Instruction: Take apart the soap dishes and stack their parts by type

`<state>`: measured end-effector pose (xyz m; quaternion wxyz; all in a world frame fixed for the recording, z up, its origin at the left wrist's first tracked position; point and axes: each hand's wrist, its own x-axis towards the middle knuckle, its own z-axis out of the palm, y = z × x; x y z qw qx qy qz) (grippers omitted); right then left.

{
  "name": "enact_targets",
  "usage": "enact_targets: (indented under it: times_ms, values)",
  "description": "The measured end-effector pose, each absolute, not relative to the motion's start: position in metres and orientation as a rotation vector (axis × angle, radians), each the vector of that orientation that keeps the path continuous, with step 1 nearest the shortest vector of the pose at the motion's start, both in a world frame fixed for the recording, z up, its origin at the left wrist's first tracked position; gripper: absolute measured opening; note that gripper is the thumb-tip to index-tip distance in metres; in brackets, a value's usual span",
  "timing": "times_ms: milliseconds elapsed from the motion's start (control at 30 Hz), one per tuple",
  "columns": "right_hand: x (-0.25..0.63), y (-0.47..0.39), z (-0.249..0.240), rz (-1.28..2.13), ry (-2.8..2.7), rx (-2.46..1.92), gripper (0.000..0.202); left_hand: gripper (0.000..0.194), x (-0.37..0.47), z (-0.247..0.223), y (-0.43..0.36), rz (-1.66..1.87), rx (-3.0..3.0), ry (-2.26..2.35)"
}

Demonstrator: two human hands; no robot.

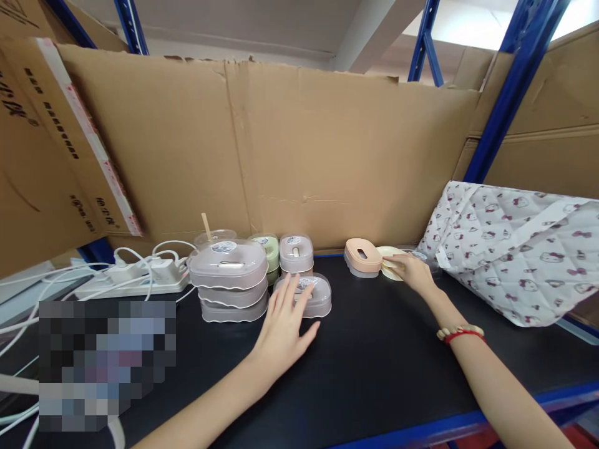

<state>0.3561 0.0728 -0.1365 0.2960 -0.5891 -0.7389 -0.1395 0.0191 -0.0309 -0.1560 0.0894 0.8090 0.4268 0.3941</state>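
My left hand lies with spread fingers over a small lidded box with a clear top. Left of it rises a stack of greyish-pink boxes under a clear lid. Behind are a green box and a small pinkish lidded box. On the right, my right hand has its fingers pressed together at a cream oval piece; they hide where they meet it. Beside that sits a peach slotted lid on a grey base.
A white power strip with cables and a blurred patch occupy the left. A quilted patterned bag stands at the right. Cardboard walls the back; a blue shelf edge runs along the front right.
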Motion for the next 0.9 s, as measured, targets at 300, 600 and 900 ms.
enact_targets:
  times_ms: [300, 600, 900]
  values:
    - [0.317, 0.045, -0.104, -0.299, -1.772, -1.251, 0.034, 0.046, 0.016, -0.156, -0.026, 1.019, 2.384, 1.283]
    - [0.228, 0.009, -0.117, 0.532, -2.497, -0.916, 0.096, 0.085, 0.023, -0.164, -0.023, 0.898, 1.946, 1.278]
    - [0.274, 0.034, -0.095, 0.115, -1.812, -1.114, 0.063, 0.088, 0.026, -0.162, -0.025, 0.759, 2.005, 1.414]
